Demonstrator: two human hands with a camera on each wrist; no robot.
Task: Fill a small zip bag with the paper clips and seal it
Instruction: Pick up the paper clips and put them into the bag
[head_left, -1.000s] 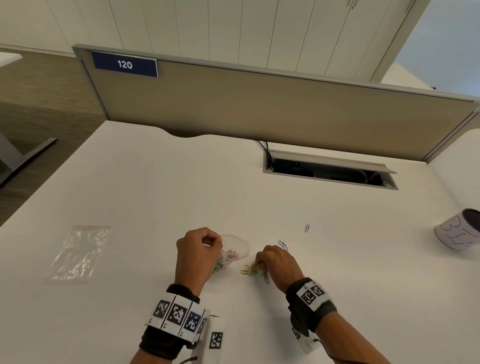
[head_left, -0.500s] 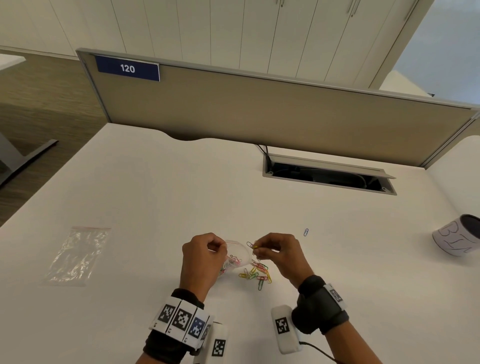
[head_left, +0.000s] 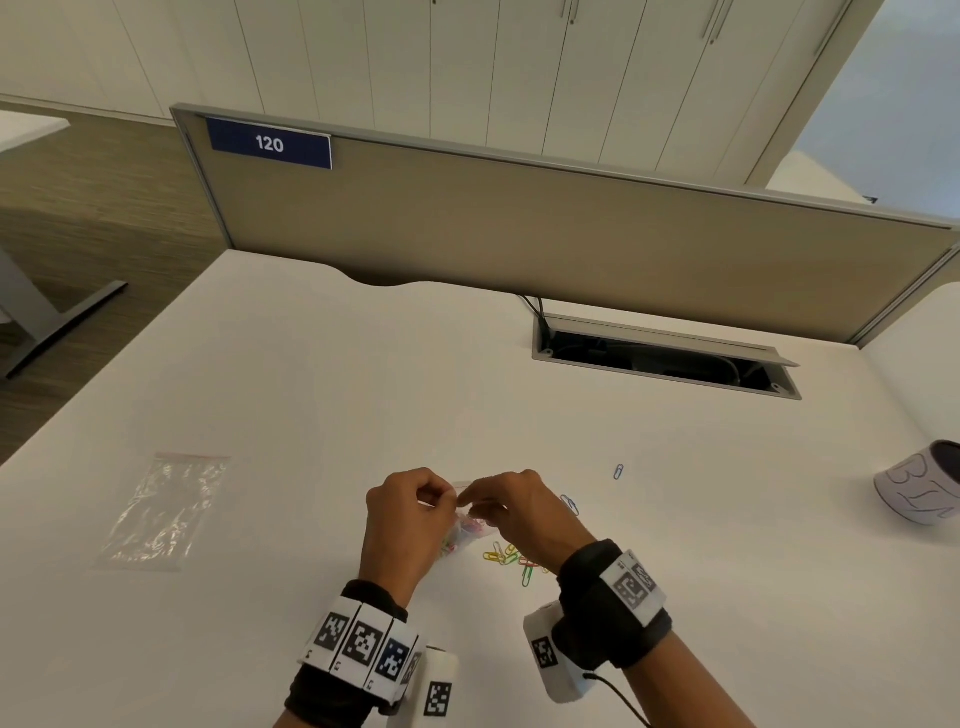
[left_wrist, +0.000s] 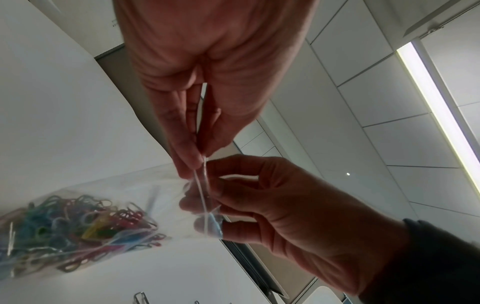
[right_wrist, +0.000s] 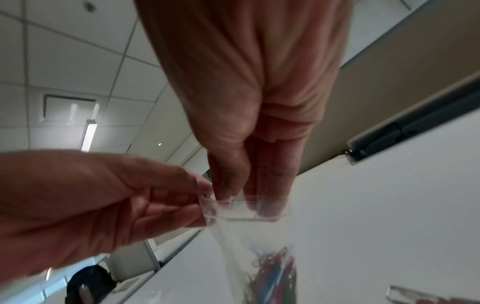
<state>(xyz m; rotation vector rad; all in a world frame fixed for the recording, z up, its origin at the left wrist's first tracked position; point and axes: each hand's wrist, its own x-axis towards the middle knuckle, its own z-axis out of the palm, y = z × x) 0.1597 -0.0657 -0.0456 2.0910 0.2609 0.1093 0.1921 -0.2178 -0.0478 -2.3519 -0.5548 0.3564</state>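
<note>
Bulging with bright clips, clear zip bag (left_wrist: 109, 207) pinched by both grips.

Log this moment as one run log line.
left hand: pinches zip bag mouth | right hand: pinches mouth | loose paper clips: on desk | seal: undone

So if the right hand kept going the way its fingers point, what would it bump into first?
Most likely the left hand. The right hand points left across the zip bag mouth, which both pinch, fingertips almost meeting there. Depth between them is hard to judge.
</note>
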